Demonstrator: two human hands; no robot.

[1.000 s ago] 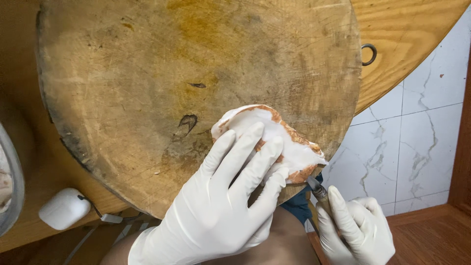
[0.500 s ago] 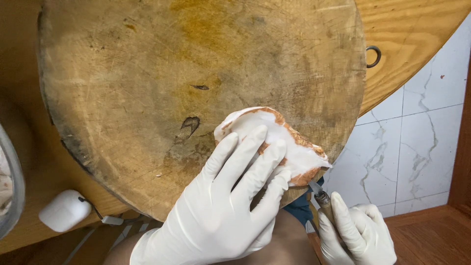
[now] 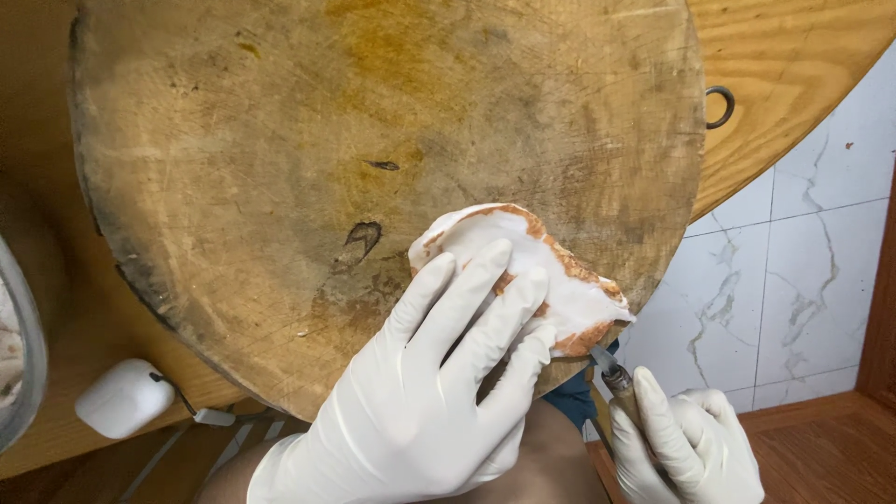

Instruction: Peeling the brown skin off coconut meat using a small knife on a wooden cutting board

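A round wooden board [image 3: 373, 168] fills most of the view, its top worn, scored with fine cut marks and stained yellow and brown, with a dark knot near the middle. It rests on a lighter wooden counter [image 3: 793, 65], whose grain shows at the upper right and whose curved rim runs down the right side. A small metal ring [image 3: 720, 105] sits at the board's right edge, against the counter.

The shell piece [image 3: 551, 280], white inside with a brown rim, lies on the board close to its near right edge. The left hand [image 3: 439, 392], in a white glove, is spread flat over the piece, fingers pressing down on its near side rather than closing around it. The right hand [image 3: 686, 448], also gloved, is below the board's edge, curled around the handle of a knife [image 3: 611, 373]; the thin metal tip points up and meets the lower edge of the piece.

At the lower left, a small white case [image 3: 123, 399] with a white cable lies on the counter, just beside the board. The rim of a metal bowl [image 3: 23, 345] shows at the far left. To the right, beyond the counter, are white marble-look tiles [image 3: 793, 280] with grey veins, and a reddish wooden floor [image 3: 821, 448] below them.
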